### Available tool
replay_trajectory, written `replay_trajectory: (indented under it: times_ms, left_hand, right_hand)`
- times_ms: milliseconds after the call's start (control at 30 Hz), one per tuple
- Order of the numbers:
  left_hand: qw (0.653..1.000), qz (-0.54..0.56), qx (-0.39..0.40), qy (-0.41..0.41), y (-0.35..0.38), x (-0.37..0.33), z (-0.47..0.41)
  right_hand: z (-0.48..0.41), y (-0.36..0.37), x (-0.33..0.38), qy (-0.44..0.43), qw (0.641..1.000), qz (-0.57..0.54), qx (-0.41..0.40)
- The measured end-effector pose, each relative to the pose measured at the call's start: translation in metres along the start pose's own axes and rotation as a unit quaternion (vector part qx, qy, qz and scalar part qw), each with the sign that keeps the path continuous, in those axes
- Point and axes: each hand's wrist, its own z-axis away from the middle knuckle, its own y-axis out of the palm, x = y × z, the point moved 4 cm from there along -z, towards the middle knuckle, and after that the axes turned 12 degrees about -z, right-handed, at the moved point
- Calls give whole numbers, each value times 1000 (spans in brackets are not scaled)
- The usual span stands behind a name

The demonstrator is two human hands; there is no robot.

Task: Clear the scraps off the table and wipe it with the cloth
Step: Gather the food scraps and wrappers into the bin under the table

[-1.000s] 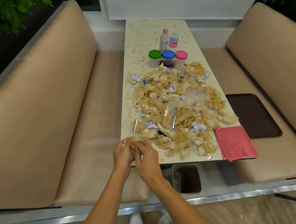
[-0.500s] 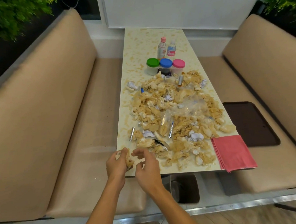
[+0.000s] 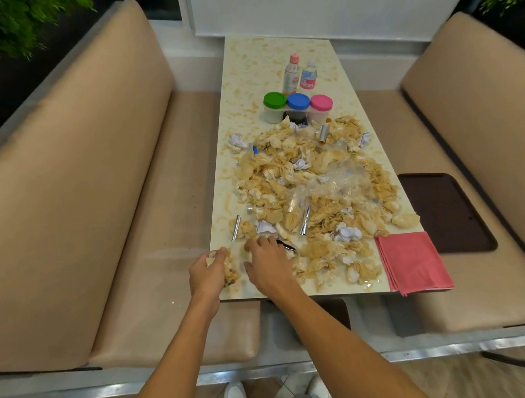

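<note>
Item: scraps (image 3: 317,195), a loose heap of tan, crumpled, paper-like pieces over the near half of the table (image 3: 245,63), mixed with white paper balls (image 3: 347,233), a clear plastic bag (image 3: 337,181) and short metal tubes (image 3: 236,227). Handling, by judgement: light, soft and crushable, prone to scatter off the edge; best gathered in handfuls, working inward from the heap's outer rim. The tubes will likely roll and are better picked up singly. Left hand (image 3: 209,272): at the near left corner, fingers curled round a wad of scraps (image 3: 229,272). Right hand (image 3: 267,265): just beside it, palm down, fingers spread loosely over the heap's near edge, holding nothing visible. Cloth (image 3: 413,261): pink, folded flat at the near right corner, slightly overhanging the edge, untouched; soft and limp, so take it by a folded edge. Beyond the heap: three jars (image 3: 298,101) with green, blue and pink lids; two bottles (image 3: 291,72). On the right bench seat: dark tray (image 3: 445,211).
</note>
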Motion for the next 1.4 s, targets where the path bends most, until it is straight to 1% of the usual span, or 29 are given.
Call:
replay_trajectory:
  times_ms: [100, 267, 400, 567, 700, 767, 900, 967, 1033, 1100, 1200, 1300, 1400]
  left_hand:
    - [1000, -3, -4, 0, -1, 1, -1]
    - [1000, -9, -3, -1, 1, 5, 2]
    - [1000, -8, 2, -5, 3, 8, 5]
    - [1000, -12, 7, -6, 6, 13, 7]
    - [1000, -2, 16, -10, 8, 12, 10]
    - [1000, -1, 18, -9, 8, 13, 12]
    - [1000, 0, 23, -13, 8, 14, 12]
    - [1000, 0, 26, -14, 9, 13, 13]
    - [1000, -3, 26, -12, 10, 12, 14]
    - [1000, -6, 26, -9, 10, 12, 15]
    - [1000, -12, 27, -7, 10, 11, 14]
    - [1000, -14, 24, -8, 9, 11, 14]
    - [1000, -11, 27, -12, 10, 8, 16]
  right_hand:
    - [14, 10, 1, -28, 1000, -2, -1]
    - [34, 18, -2, -31, 998, -58, -20]
    - [46, 21, -6, -40, 998, -46, -20]
    - [60, 20, -12, -52, 997, -54, 1]
    - [62, 13, -25, -23, 996, -85, -6]
    - [62, 3, -33, -4, 994, -105, -35]
    - [60, -23, -48, 53, 977, -153, -140]
    - [57, -31, -53, 67, 975, -143, -159]
    - [51, -32, -57, 83, 979, -129, -137]
    - [46, -30, -60, 98, 984, -113, -97]
    - [40, -25, -61, 95, 991, -85, -44]
    - [38, -19, -62, 79, 995, -49, -26]
    - [37, -17, -63, 71, 996, -52, -33]
